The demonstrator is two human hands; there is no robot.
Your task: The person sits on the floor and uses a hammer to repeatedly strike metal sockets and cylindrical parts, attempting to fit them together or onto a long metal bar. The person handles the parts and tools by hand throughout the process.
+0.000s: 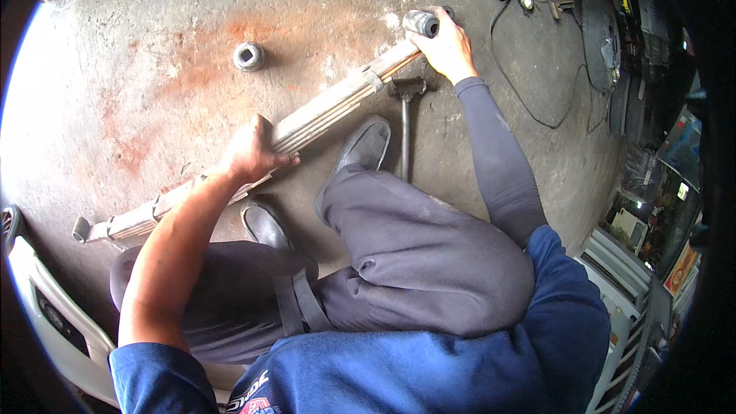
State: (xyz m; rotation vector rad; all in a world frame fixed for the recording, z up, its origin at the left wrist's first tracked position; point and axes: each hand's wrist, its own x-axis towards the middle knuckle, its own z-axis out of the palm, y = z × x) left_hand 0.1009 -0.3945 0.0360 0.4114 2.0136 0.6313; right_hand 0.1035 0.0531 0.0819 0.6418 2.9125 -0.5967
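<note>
A long leaf spring (323, 110), made of several stacked metal strips with clamps, runs diagonally from the lower left to the upper right. My left hand (254, 155) is wrapped round its middle, thumb on top and fingers over the near edge. At the spring's far right end, my right hand (447, 52) grips a dark, thick-walled socket (421, 24) with a hole in its face. My fingers partly hide it, and whether it touches the spring's end I cannot tell. The spring's other end, a rolled eye (81, 229), lies at the far left.
Another socket (248, 56) with a square hole sits on the stained concrete floor beyond the spring. A hammer (405, 119) lies beside my shoe (366, 144). A black cable (512, 96) curls at right; a white car part (57, 307) stands at lower left.
</note>
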